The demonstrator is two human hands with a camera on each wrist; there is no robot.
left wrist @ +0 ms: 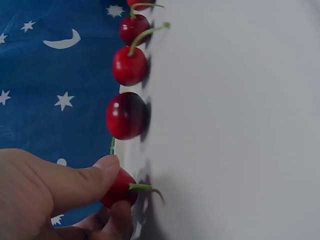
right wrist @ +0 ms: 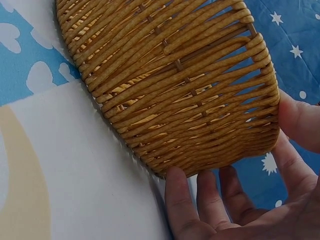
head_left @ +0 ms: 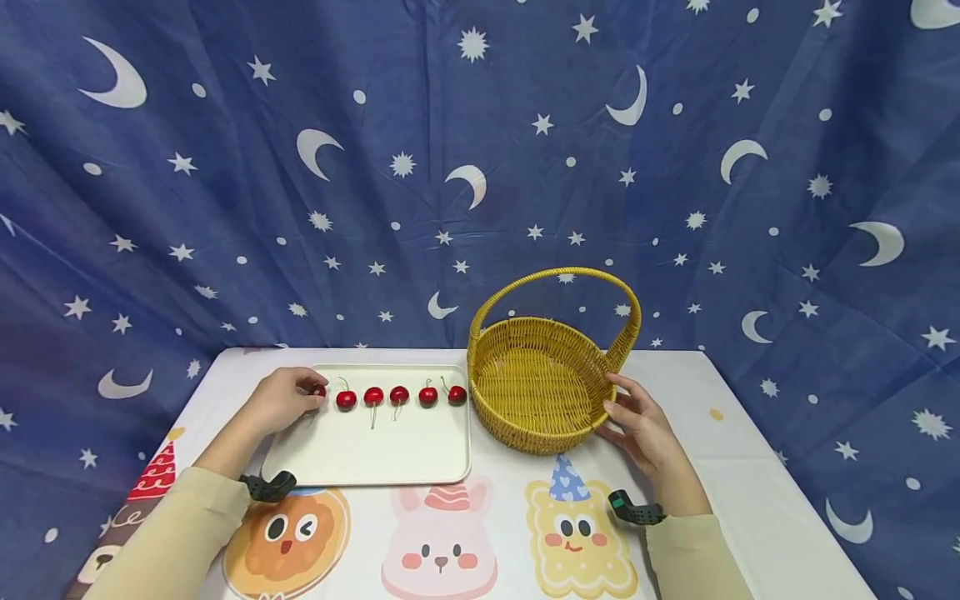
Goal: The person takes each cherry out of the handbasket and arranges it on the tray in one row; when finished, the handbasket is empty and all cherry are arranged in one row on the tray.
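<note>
At the left end of a row of red cherries, my left hand pinches a cherry between thumb and fingers. Its green stem sticks out to the right in the left wrist view. Several other cherries, stems attached, lie in line along the far side of a white rectangular tray. To the tray's right stands a woven yellow-brown basket with a tall arched handle; its inside holds nothing visible. My right hand grips the basket's right side, thumb by the rim and fingers against the outer wall.
The table wears a white cloth printed with cartoon figures. Behind and beside it hangs a blue curtain with moons and stars. The basket's handle rises high above its rim.
</note>
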